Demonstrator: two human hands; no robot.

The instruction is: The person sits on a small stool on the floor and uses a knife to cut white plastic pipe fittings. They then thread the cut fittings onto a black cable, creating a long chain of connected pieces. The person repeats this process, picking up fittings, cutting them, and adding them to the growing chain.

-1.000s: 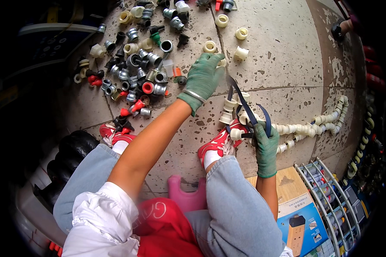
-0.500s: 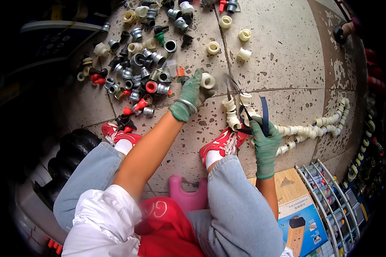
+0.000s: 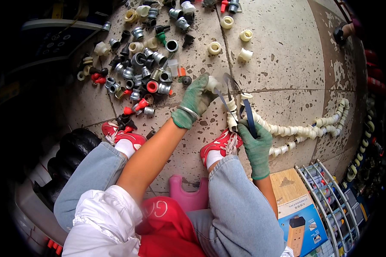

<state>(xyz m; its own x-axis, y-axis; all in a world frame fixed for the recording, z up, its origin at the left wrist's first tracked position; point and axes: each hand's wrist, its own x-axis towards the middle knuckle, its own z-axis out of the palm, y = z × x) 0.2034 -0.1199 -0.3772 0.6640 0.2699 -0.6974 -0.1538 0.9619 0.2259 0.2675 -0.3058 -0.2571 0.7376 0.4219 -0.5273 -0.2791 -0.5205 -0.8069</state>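
My left hand, in a green glove, is closed around a white plastic pipe fitting. Beside that fitting hangs one end of a dark blue strap; whether the strap passes through its opening I cannot tell. My right hand, gloved in green as well, pinches the strap lower down. Several white fittings are threaded on it, forming a long chain that lies across the floor to the right and doubles back. A short stack of threaded fittings stands between my hands, by my red shoe.
Loose metal, black and red fittings are heaped at the upper left. Single cream fittings lie on the tiles ahead. A pink stool is below me; a wire rack and a blue box stand at right.
My left hand has brought the white fitting right, up to the strap. My right hand has shifted slightly left and down with the strap. A black round part left behind on the floor now shows.
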